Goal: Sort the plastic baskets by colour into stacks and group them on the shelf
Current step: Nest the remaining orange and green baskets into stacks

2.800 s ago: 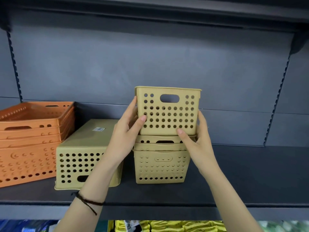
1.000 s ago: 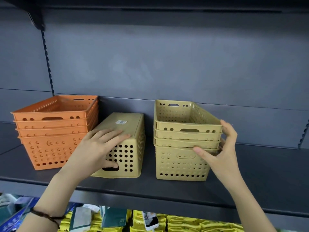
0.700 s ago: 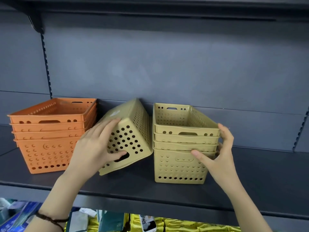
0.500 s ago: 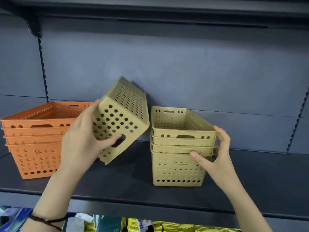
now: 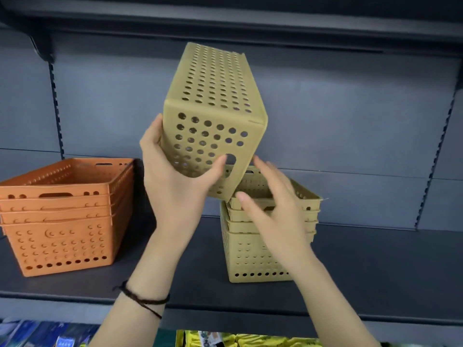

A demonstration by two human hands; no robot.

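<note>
Right, in the head view I'm watching the left hand (image 5: 175,186) holding the yellow basket (image 5: 213,116) up in the air, well clear of the shelf (image 5: 375,266). The basket is tilting steeply, one perforated long wall facing up and its end wall facing me. The thumb is pressing on that end wall beside the handle slot, while the fingers (image 5: 152,131) are curling round the left edge, so the end of the basket is sitting pinched between them. Its lowest corner is hanging just over the top rim of the yellow stack (image 5: 250,251), which is standing about midway along the shelf, back from the front edge. The right hand (image 5: 273,209) is hovering in front of that rim, fingers spread and slightly blurred; I cannot tell whether they are touching the basket. The orange stack (image 5: 62,221) is sitting toward the shelf's left end, well apart. A dark cord (image 5: 142,299) is circling the left wrist.
</note>
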